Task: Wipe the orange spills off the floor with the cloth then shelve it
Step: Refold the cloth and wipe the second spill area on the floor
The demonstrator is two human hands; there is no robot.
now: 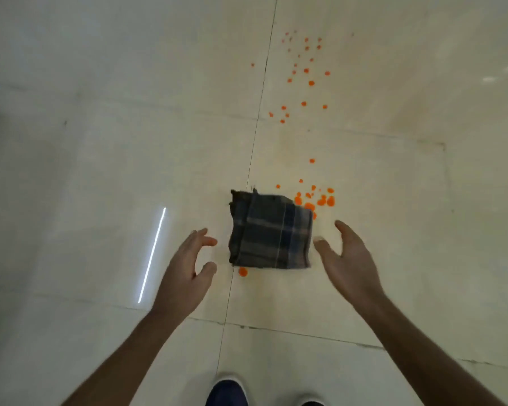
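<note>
Now the cloth [270,232] is lying on the floor [100,142] by the near orange spills [317,200]. The left hand [185,268] and right hand [349,259] are hovering open beside it, holding nothing. It is looking soft and light; grab its sides.

Cloth [270,231]: we record a plaid of dark grey and navy, crossed by thin pale stripes; the far left edge shows brown.
Spills [320,200]: bright orange throughout; we enter them as round drops and blots, plain and unpatterned.
Floor [100,142]: glossy cream-white tiles, which we note are divided by thin dark lines.
Streak of reflected light [153,253]: white, on one tile.
Shoe [228,391]: navy blue upper with a white toe rim.
Second shoe [311,403]: we see only a dark top and a white rim.
</note>
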